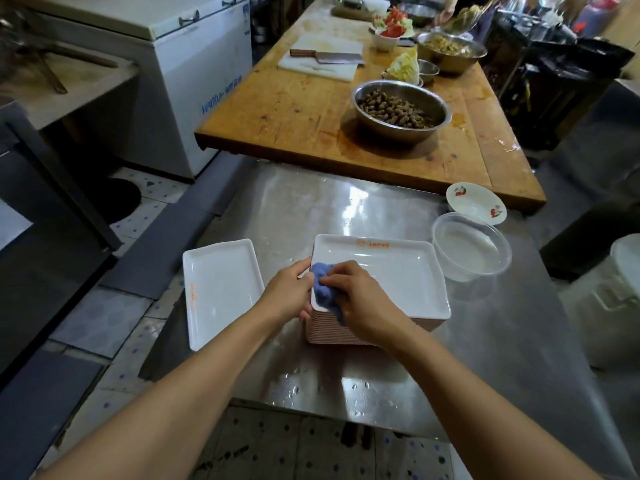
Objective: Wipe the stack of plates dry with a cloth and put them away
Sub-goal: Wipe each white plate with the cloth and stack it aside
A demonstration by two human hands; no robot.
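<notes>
The stack (367,332) of white rectangular plates sits on the steel worktop (485,341), near its front. The right hand (360,303) pinches a blue cloth (323,289) and presses it on the near-left corner of the top plate (381,275). The left hand (289,289) curls round the stack's left edge, fingers on the rim, steadying it. One plate (220,289) lies alone to the left, just beside the stack, seemingly already wiped.

Most of the stack looks undone, so the job seems early.

Risks from here, as I judge them: the single plate lies close to the worktop's left edge, and a nudge from the left forearm could push it off to the tiled floor. Water drops stand on the steel near the front, so a plate set down there would get wet again. The stack is tall and its plates are slick; a hard sideways wipe without the left hand's hold could shift the top ones. The clear tub (472,245) touches or nearly touches the stack's far-right corner and could be knocked when a plate is lifted.
</notes>
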